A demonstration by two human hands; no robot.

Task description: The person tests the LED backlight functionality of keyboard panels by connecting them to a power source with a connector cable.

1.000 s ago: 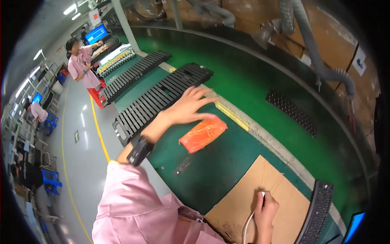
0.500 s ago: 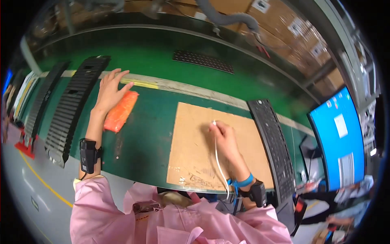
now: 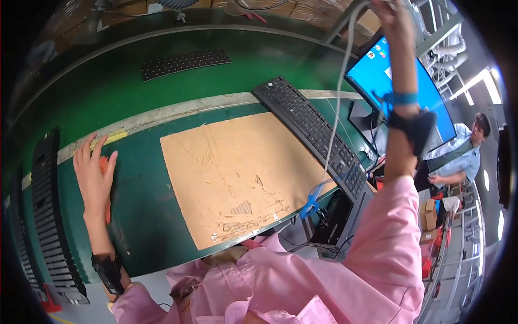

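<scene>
My left hand lies with its fingers stretched and apart over an orange packet, largely hidden beneath it; a bit of orange shows between thumb and fingers. High at the right, at the top edge, my right hand is raised in front of the monitor, smeared by motion. A white cable runs up to its fingers, which appear closed on the cable's upper end, and hangs down past the keyboard. A blue band circles my right wrist.
A worn cardboard sheet covers the middle of the green table. Black slatted strips stand at the left; a perforated black plate lies at the back. A blue coiled cord hangs at the front edge. Another person is beyond the monitor.
My right hand has risen from above the cardboard to the upper right, drawing the white cable up. My view has turned right; my left hand remains at the orange packet.
</scene>
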